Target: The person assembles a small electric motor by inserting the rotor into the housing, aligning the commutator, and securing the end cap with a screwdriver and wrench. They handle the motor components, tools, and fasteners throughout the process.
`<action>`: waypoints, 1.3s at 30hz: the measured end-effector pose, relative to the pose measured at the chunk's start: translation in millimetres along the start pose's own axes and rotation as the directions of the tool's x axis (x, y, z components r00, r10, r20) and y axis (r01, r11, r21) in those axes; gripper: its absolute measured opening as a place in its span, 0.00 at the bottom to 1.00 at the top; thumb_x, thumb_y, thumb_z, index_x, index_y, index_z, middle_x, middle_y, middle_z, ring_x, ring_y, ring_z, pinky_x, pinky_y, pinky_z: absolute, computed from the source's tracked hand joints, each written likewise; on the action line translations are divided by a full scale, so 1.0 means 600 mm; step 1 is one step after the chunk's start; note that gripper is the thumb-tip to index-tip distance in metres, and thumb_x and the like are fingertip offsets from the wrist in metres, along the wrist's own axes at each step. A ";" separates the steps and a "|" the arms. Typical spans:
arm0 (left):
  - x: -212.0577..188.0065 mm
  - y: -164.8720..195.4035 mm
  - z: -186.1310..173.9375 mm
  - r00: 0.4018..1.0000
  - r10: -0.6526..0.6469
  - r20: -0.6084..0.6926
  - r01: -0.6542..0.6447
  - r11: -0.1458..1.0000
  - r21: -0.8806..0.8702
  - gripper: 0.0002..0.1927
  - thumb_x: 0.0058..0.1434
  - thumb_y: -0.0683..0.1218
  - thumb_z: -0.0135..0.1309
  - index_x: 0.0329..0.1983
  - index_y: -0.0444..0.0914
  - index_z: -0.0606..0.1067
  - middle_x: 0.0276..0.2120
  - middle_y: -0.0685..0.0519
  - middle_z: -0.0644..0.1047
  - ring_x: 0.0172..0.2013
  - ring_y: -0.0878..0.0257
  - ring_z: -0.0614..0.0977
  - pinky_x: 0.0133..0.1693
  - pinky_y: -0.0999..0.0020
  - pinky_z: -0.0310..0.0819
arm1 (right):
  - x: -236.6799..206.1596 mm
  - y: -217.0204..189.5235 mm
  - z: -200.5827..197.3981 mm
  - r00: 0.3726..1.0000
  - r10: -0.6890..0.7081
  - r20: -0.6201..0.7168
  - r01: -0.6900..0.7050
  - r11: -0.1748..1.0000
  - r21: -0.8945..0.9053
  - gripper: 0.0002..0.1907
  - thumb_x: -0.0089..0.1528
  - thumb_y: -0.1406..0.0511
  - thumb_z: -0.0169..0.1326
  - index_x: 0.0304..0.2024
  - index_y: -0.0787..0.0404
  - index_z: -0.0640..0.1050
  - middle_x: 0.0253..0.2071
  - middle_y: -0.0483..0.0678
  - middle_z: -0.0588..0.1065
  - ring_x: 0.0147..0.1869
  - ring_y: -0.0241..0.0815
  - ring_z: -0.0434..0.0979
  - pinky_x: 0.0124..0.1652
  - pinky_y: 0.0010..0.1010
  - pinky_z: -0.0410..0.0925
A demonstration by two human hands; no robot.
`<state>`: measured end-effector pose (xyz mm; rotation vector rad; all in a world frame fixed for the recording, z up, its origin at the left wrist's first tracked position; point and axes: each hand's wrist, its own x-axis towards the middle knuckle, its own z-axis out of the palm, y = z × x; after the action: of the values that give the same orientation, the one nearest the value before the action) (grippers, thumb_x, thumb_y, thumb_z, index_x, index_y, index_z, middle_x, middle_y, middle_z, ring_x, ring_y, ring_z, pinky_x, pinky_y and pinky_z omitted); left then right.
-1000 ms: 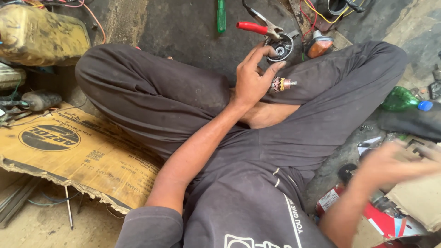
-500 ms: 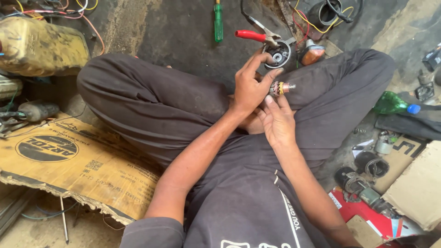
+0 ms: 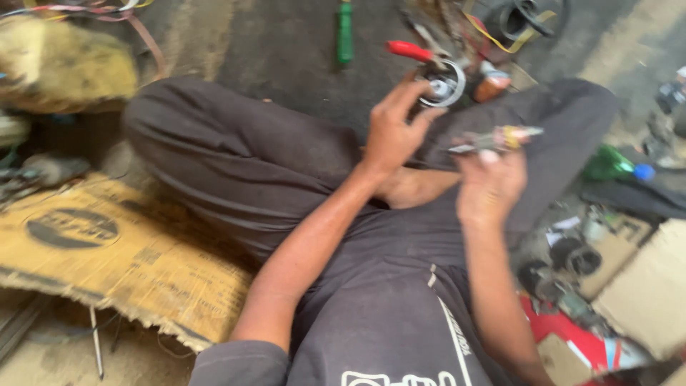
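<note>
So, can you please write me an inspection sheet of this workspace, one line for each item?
Surface: dark, dirty floor; torn cardboard sheet on the left.
Job's things: small motor armature with a yellow band, held by the right hand.
Clutter: green-handled screwdriver, red-handled pliers, round metal housing, green bottle, cardboard boxes.
Grippers: left hand open, fingers spread beside the armature; right hand closed on it.
Cables: red and yellow wires at top left; yellow wire at top right.
Surroundings: person sits cross-legged; picture blurred.

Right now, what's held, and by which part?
Right hand holds a small motor armature with metal shaft, gripped at its middle. Left hand is open, holding nothing.
</note>
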<state>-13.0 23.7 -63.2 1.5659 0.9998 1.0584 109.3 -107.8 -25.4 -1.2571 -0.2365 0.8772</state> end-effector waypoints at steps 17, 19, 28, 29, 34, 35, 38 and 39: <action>-0.024 -0.031 0.000 0.947 0.113 0.302 -0.133 0.990 0.044 0.21 0.58 0.44 0.66 0.54 0.41 0.77 0.67 0.46 0.70 0.55 0.46 0.82 0.53 0.59 0.82 | 0.045 -0.204 0.080 0.786 -0.063 0.615 0.618 0.100 -0.779 0.21 0.56 0.69 0.72 0.49 0.67 0.81 0.40 0.53 0.76 0.43 0.45 0.78 0.44 0.33 0.71; -0.025 -0.031 0.003 0.944 0.126 0.305 -0.146 0.988 0.042 0.21 0.57 0.44 0.67 0.54 0.41 0.77 0.67 0.45 0.70 0.56 0.46 0.82 0.54 0.59 0.81 | 0.045 -0.201 0.082 0.787 -0.056 0.615 0.617 0.092 -0.781 0.20 0.57 0.69 0.72 0.49 0.67 0.81 0.40 0.53 0.75 0.42 0.45 0.78 0.44 0.33 0.71; -0.025 -0.018 0.006 0.921 0.165 0.353 -0.208 0.974 0.087 0.19 0.57 0.43 0.66 0.52 0.39 0.78 0.67 0.43 0.70 0.56 0.46 0.81 0.55 0.59 0.80 | 0.036 -0.176 0.083 0.833 -0.050 0.551 0.553 0.061 -0.831 0.23 0.57 0.70 0.70 0.53 0.66 0.79 0.44 0.54 0.72 0.43 0.49 0.78 0.41 0.34 0.72; -0.024 -0.017 0.006 0.916 0.187 0.355 -0.238 0.966 0.105 0.18 0.58 0.42 0.65 0.52 0.39 0.78 0.67 0.43 0.69 0.57 0.47 0.81 0.56 0.59 0.80 | 0.034 -0.175 0.084 0.833 -0.053 0.551 0.553 0.036 -0.832 0.24 0.56 0.70 0.71 0.54 0.67 0.79 0.44 0.55 0.71 0.43 0.50 0.78 0.41 0.36 0.72; -0.025 -0.013 0.006 0.886 0.309 0.346 -0.390 0.899 0.197 0.15 0.63 0.40 0.59 0.54 0.39 0.78 0.67 0.43 0.69 0.59 0.46 0.80 0.57 0.58 0.79 | 0.022 -0.162 0.081 0.823 -0.111 0.558 0.561 -0.004 -0.828 0.25 0.56 0.71 0.71 0.53 0.70 0.76 0.44 0.55 0.71 0.47 0.54 0.75 0.46 0.41 0.70; -0.025 -0.014 0.006 0.883 0.318 0.345 -0.403 0.891 0.209 0.15 0.64 0.41 0.59 0.54 0.39 0.78 0.67 0.42 0.69 0.58 0.46 0.80 0.57 0.57 0.78 | 0.019 -0.159 0.078 0.821 -0.125 0.556 0.562 0.017 -0.827 0.22 0.57 0.72 0.71 0.50 0.70 0.76 0.44 0.55 0.71 0.48 0.54 0.75 0.47 0.41 0.70; -0.024 -0.017 0.005 0.860 0.355 0.366 -0.455 0.859 0.234 0.13 0.65 0.41 0.56 0.53 0.38 0.77 0.67 0.40 0.68 0.59 0.46 0.80 0.58 0.57 0.78 | 0.009 -0.149 0.070 0.784 -0.201 0.587 0.603 0.025 -0.797 0.20 0.58 0.73 0.71 0.48 0.69 0.76 0.44 0.55 0.72 0.49 0.53 0.76 0.46 0.39 0.71; -0.024 -0.019 0.005 0.850 0.368 0.377 -0.474 0.847 0.241 0.13 0.66 0.41 0.55 0.53 0.38 0.77 0.67 0.40 0.68 0.59 0.46 0.80 0.59 0.58 0.79 | 0.007 -0.146 0.066 0.764 -0.231 0.602 0.622 0.018 -0.783 0.20 0.57 0.73 0.72 0.48 0.69 0.76 0.45 0.55 0.72 0.48 0.53 0.76 0.46 0.38 0.71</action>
<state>-15.7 11.7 -77.1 2.2307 0.6321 0.9129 127.0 -79.9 65.0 -2.0515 -1.6615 0.2122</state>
